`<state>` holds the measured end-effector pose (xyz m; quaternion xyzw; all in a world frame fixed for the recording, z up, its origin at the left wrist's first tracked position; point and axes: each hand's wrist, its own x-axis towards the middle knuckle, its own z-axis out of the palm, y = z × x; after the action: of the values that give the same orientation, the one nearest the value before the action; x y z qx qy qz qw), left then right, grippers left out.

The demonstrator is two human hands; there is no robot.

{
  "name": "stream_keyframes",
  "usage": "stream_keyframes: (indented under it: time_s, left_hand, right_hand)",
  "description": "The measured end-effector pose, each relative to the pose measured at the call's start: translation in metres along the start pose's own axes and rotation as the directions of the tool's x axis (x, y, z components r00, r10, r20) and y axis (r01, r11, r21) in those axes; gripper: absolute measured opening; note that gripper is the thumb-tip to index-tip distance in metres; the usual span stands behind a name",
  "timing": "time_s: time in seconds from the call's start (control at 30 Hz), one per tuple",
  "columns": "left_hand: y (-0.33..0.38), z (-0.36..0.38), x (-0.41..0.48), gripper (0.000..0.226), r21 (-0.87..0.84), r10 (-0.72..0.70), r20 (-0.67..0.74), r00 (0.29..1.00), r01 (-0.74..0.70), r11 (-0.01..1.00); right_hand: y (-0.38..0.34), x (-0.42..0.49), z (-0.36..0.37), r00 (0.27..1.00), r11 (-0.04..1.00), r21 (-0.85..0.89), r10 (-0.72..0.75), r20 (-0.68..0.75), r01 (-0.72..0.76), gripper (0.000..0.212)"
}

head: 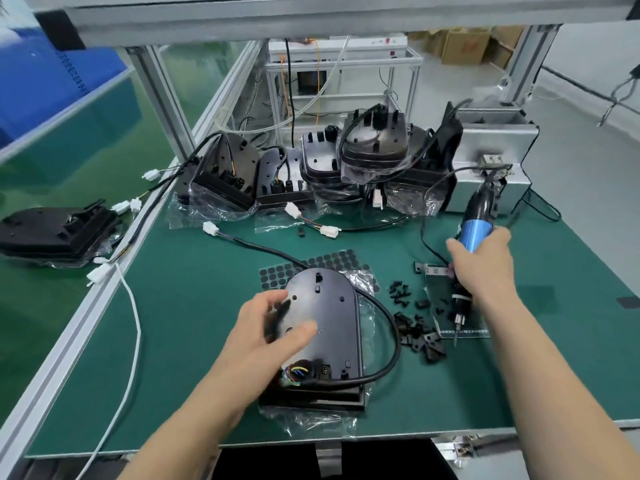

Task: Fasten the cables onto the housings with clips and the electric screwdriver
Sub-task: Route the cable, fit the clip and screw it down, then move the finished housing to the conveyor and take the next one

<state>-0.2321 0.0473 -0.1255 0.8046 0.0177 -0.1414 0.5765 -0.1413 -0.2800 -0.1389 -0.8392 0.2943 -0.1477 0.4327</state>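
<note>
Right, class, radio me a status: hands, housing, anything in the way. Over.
Left hand on housing, blurred, grip unclear. Right hand grips electric screwdriver, tip down, off to the right. Cable loops round housing's right side; clips and screws beside it.

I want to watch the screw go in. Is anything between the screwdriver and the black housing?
Yes. The cable loops along the housing's right side, and clips lie on the mat between it and the screwdriver in the right hand. The left hand covers part of the housing.

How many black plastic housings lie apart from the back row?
2. The front housing lies under the left hand on the green mat; the far-left housing, beyond the aluminium rail. Others may be hidden.
</note>
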Motion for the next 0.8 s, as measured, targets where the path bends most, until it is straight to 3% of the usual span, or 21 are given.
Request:
stream_keyframes:
  time_s: [0.1, 0.2, 0.3, 0.37, 0.43, 0.5, 0.57, 0.63, 0.7, 0.8]
  left_hand:
    - [0.006, 0.002, 0.013, 0.104, 0.267, -0.081, -0.095, 0.992, 0.104, 0.958]
    - [0.008, -0.005, 0.026, 0.110, 0.262, -0.171, -0.082, 0.982, 0.187, 0.947]
    - [0.010, -0.008, 0.035, 0.097, 0.217, -0.253, -0.043, 0.966, 0.256, 0.942]
    - [0.011, -0.007, 0.037, 0.087, 0.166, -0.298, -0.016, 0.954, 0.297, 0.940]
    - [0.012, -0.007, 0.040, 0.077, 0.118, -0.315, 0.012, 0.949, 0.311, 0.943]
    - [0.014, -0.008, 0.043, 0.066, 0.082, -0.312, 0.041, 0.949, 0.308, 0.948]
    - [0.017, -0.006, 0.044, 0.065, -0.009, -0.311, 0.056, 0.949, 0.312, 0.950]
    - [0.019, -0.002, 0.044, 0.069, -0.088, -0.295, 0.066, 0.953, 0.300, 0.950]
    - [0.021, -0.001, 0.046, 0.066, 0.022, -0.212, 0.023, 0.977, 0.211, 0.977]
    - [0.028, -0.010, 0.052, 0.062, 0.192, -0.004, 0.034, 0.999, -0.003, 0.981]
  right_hand:
    - [0.002, 0.000, 0.005, 0.998, 0.988, -0.146, -0.051, -0.032, 0.046, 0.075]
    - [0.006, -0.010, 0.009, 0.992, 0.946, -0.302, -0.123, 0.001, 0.118, 0.092]
    - [0.003, -0.020, 0.005, 0.974, 0.878, -0.444, -0.223, -0.048, 0.179, 0.086]
    - [-0.008, -0.032, 0.007, 0.910, 0.813, -0.470, -0.412, -0.045, 0.344, 0.071]
    - [-0.021, -0.049, 0.018, 0.800, 0.722, -0.360, -0.584, 0.142, 0.591, 0.053]
    - [-0.035, -0.065, 0.030, 0.680, 0.689, -0.218, -0.518, 0.519, 0.692, 0.049]
    - [-0.045, -0.072, 0.041, 0.586, 0.696, -0.232, -0.324, 0.743, 0.680, 0.049]
    - [-0.053, -0.069, 0.046, 0.574, 0.637, -0.312, -0.253, 0.779, 0.705, 0.036]
    - [-0.057, -0.066, 0.049, 0.580, 0.589, -0.361, -0.233, 0.781, 0.723, 0.026]
    - [-0.060, -0.063, 0.050, 0.607, 0.686, -0.251, -0.342, 0.718, 0.683, 0.027]
